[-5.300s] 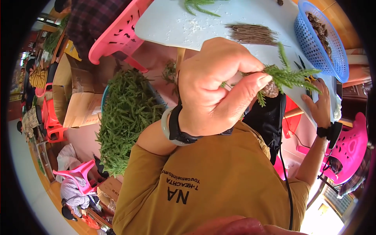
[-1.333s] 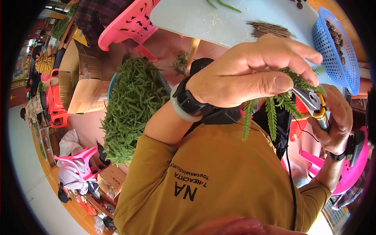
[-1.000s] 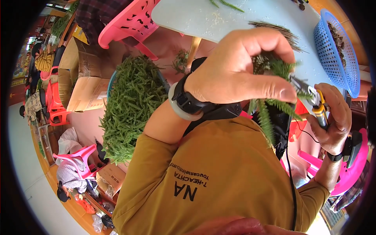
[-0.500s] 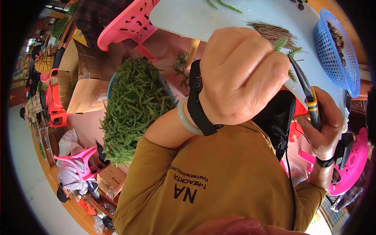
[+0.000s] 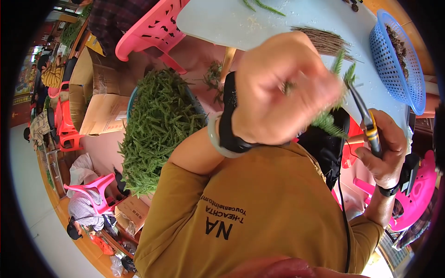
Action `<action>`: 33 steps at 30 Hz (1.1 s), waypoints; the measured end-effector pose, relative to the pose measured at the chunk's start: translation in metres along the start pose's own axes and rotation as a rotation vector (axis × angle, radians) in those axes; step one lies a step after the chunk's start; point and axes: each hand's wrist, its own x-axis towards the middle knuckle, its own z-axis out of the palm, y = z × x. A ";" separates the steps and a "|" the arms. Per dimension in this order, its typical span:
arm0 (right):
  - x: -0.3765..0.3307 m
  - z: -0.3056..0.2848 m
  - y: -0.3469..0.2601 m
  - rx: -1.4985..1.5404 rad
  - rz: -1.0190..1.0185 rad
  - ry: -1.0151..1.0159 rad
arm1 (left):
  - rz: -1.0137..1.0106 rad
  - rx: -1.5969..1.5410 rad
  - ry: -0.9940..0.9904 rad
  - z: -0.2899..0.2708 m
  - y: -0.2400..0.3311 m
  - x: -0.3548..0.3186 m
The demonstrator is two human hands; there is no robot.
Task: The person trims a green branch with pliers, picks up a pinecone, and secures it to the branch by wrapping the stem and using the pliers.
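Observation:
My left hand [image 5: 278, 92] is raised in front of my chest, its fingers curled and partly blurred. Green feathery sprigs [image 5: 327, 123] stick out from its right side, gripped in the fingers. Wrapped in my right hand [image 5: 391, 143] is a pair of pliers [image 5: 372, 132] with yellow and black handles. The jaws point up and left, close by the sprig tips; whether they touch one cannot be made out. Behind the left hand, a bundle of thin brown stems [image 5: 322, 41] lies on the pale blue table [image 5: 218, 23].
A blue plastic basket [image 5: 384, 55] holding brown bits stands at the table's right. On the floor to the left, a tub [image 5: 131, 104] is heaped with green sprigs [image 5: 160, 129]. Around it are a pink chair [image 5: 148, 32] and an open cardboard box [image 5: 104, 111]. Other people sit farther left.
The left hand has turned, and more of the green sprigs shows below its fingers. My right hand has lowered slightly with the pliers, whose jaws have moved down and right.

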 end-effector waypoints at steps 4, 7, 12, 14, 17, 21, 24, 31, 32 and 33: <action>0.003 -0.008 0.000 -0.107 -0.212 -0.120 | -0.417 -0.465 -0.011 0.005 0.003 0.010; 0.006 -0.008 -0.003 -0.153 -0.311 -0.151 | -0.600 -0.715 -0.081 0.007 0.004 0.007; 0.010 -0.009 -0.006 -0.268 -0.416 -0.178 | -0.736 -0.911 -0.355 -0.003 -0.002 0.001; 0.007 -0.007 -0.007 -0.288 -0.408 -0.140 | -0.697 -0.847 -0.413 -0.005 -0.001 0.002; 0.002 -0.002 -0.005 -0.277 -0.357 -0.088 | -0.655 -0.740 -0.180 -0.001 0.010 0.004; -0.003 0.008 0.002 -0.175 -0.253 -0.002 | -0.253 -0.273 0.014 0.015 0.001 -0.001; -0.005 0.017 0.005 -0.053 -0.227 0.029 | -0.035 -0.008 0.098 0.019 0.003 -0.002; -0.011 0.027 0.001 0.168 -0.040 -0.003 | 0.727 0.697 0.124 0.007 -0.010 0.002; -0.012 0.028 0.000 0.169 -0.040 -0.003 | 0.796 0.797 0.072 0.003 -0.006 0.001; -0.012 0.028 -0.001 0.203 -0.027 -0.010 | 0.865 0.896 0.019 0.002 -0.005 0.001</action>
